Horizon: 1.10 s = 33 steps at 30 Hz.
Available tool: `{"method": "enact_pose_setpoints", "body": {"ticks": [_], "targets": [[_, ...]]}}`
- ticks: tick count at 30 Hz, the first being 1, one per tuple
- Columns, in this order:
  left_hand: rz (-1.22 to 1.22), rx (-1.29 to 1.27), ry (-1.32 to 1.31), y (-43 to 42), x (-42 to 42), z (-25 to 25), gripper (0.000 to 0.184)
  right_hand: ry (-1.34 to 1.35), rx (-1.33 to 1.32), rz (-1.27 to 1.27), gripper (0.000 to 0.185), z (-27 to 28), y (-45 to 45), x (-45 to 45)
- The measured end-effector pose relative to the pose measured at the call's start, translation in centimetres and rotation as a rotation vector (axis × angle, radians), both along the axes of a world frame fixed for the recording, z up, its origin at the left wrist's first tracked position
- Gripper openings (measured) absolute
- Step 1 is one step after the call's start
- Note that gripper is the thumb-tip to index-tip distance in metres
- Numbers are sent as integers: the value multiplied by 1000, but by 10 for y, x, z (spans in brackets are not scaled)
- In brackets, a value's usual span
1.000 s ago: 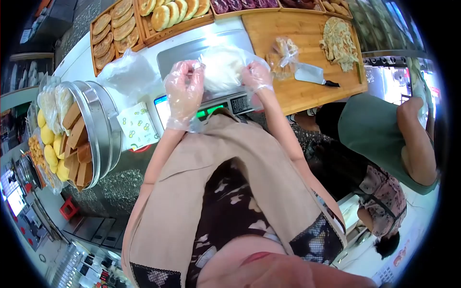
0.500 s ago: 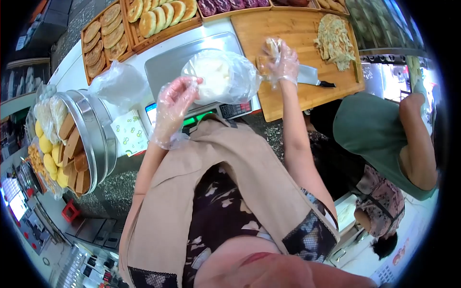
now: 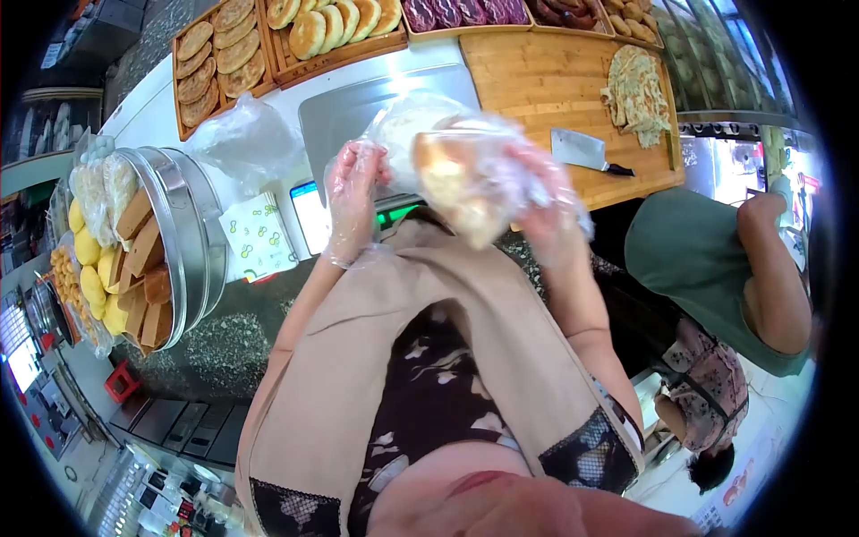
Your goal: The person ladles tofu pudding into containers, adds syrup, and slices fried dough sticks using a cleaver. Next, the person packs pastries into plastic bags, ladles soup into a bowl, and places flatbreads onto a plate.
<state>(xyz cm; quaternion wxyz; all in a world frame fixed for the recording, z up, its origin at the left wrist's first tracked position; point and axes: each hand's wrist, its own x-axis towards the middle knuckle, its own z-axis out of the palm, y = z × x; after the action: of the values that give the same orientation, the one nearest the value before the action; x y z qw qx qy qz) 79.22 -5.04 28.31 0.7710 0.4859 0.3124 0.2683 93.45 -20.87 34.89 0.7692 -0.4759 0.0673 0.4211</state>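
Note:
Both my hands wear clear plastic gloves. My left hand is closed on the edge of a clear plastic bag with something white in it, above the metal scale plate. My right hand, smeared by motion, grips a browned piece of bread at the bag's right side. Whether the bread is inside the bag or in front of it, I cannot tell. A cleaver lies on the wooden cutting board, beyond my right hand.
Shredded flatbread lies on the board's right side. Wooden trays of round flatbreads line the back. A crumpled plastic bag, patterned paper bags and a phone are at left, near a steel container. A person in green stands at right.
My right hand has come left and nearer from the cutting board, carrying the browned bread to the bag. The cleaver now shows fully. My left hand still holds the bag.

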Motion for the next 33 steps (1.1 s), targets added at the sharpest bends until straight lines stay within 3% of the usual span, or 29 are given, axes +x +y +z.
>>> {"method": "enact_pose_setpoints", "body": {"ticks": [1,3,5,7,10,13,14,15,17,18,20,21,23,24,26,27,29,31,33], "targets": [[96,-109,-34,0,-1,1,11,109,-18,-54,24,-18,5,-12],[70,-83,-100,2,-8,-7,12,139,-103,-49,21,-25,41,-27],[101,151,70,5,-16,-6,12,87,60,-41,20,-68,58,-24],[125,220,75,8,-18,-6,13,7,50,-164,18,-94,75,-30],[158,213,56,11,-16,-9,11,-871,-371,424,18,-110,75,-30],[184,183,81,16,-10,-10,12,-1095,-328,412,20,-90,61,-29],[167,219,104,17,-8,-9,17,-1039,-648,664,25,-45,58,-28],[148,256,126,18,-6,-7,23,-1035,-648,655,25,-38,50,-28],[118,278,123,18,-2,-5,22,-1053,-716,132,35,-33,38,-23],[99,294,122,18,-1,-4,21,-1052,-712,130,35,-40,33,-15],[89,330,132,20,7,-2,22,-1351,-882,-185,45,-64,29,6],[76,360,139,23,12,-2,23,-1347,-876,-186,45,-59,36,9],[133,366,102,37,23,-9,22,-1781,-731,30,54,-43,60,9],[184,366,62,41,25,-11,22,-1776,-728,27,54,-48,76,6],[154,346,69,32,29,-3,21,-1784,-1047,407,68,-61,111,0],[132,321,73,27,32,3,20,-1789,-1036,400,68,-68,118,-3],[48,501,121,12,34,-5,16,-1824,-1173,692,72,-91,132,-10],[-35,963,112,-10,41,9,12,-1908,-1185,728,66,-111,129,-14],[-36,906,17,-24,45,19,12,-1978,-1287,786,61,-108,115,-18]]}}
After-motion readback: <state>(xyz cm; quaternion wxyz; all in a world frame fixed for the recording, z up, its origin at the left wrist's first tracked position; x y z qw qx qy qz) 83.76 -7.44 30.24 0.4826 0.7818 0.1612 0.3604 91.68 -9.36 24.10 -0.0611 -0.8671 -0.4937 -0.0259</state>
